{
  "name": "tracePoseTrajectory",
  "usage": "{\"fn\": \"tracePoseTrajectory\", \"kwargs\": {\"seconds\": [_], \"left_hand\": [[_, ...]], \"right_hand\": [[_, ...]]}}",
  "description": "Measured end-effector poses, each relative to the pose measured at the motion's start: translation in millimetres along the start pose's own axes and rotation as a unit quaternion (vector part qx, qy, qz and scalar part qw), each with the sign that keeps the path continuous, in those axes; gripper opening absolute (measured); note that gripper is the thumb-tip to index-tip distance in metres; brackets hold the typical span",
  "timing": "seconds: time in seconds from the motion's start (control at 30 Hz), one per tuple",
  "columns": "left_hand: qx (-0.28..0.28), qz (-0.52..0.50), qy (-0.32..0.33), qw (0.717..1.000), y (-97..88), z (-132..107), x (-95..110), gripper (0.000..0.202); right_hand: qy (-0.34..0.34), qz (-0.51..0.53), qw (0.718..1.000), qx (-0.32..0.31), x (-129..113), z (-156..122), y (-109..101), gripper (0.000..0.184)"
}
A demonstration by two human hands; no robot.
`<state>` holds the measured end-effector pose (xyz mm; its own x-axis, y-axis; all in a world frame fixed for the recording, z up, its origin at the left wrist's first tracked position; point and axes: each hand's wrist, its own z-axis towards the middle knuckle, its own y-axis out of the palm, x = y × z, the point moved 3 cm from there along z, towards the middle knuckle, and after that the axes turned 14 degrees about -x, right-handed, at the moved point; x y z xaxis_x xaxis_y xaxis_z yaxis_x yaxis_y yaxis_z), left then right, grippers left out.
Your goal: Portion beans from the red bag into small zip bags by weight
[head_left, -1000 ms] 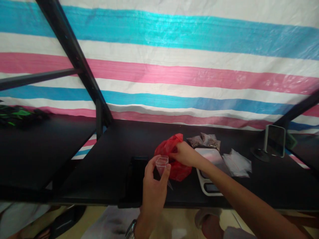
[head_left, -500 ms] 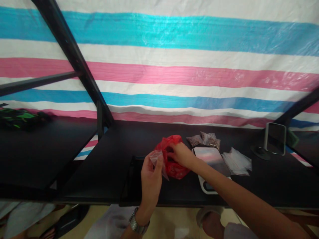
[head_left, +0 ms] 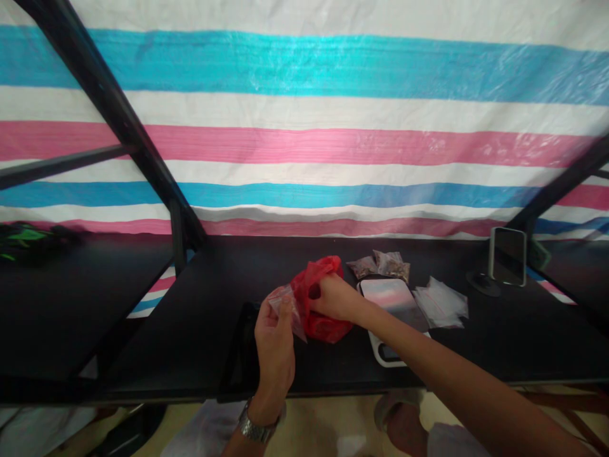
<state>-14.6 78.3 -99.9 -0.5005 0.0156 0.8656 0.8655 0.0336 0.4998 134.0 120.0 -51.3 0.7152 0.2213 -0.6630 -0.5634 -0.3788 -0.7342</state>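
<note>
My left hand (head_left: 273, 339) pinches a small clear plastic bag (head_left: 285, 306) by its top, holding it just above the black table (head_left: 209, 304). Right beside it sits a red plastic bag (head_left: 320, 298). My right hand (head_left: 335, 297) reaches into the red bag's mouth, fingers curled inside and hidden by the plastic. A watch shows on my left wrist. To the right of the red bag lies a white scale with a shiny steel plate (head_left: 392, 298).
Behind the scale lie small filled packets (head_left: 380, 264). Several empty clear bags (head_left: 440, 303) sit to its right. A phone on a stand (head_left: 507, 257) is at far right. Black frame bars (head_left: 109, 105) rise at left before a striped tarp.
My left hand has shifted left and lower with the clear bag, which now looks pressed flatter. My right hand has pushed deeper into the red bag. The view drifted slightly.
</note>
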Motion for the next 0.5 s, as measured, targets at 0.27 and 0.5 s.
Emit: {"fn": "tracePoseTrajectory", "kwargs": {"seconds": [0.27, 0.5], "left_hand": [[-0.011, 0.011, -0.002, 1.0, 5.1, 0, 7, 0.062], [0.005, 0.073, -0.007, 0.997, -2.5, -7, 12, 0.066]], "right_hand": [[-0.023, 0.098, 0.994, -0.035, 13, -12, -16, 0.027], [0.035, 0.019, 0.997, -0.073, 17, -27, -39, 0.025]]}}
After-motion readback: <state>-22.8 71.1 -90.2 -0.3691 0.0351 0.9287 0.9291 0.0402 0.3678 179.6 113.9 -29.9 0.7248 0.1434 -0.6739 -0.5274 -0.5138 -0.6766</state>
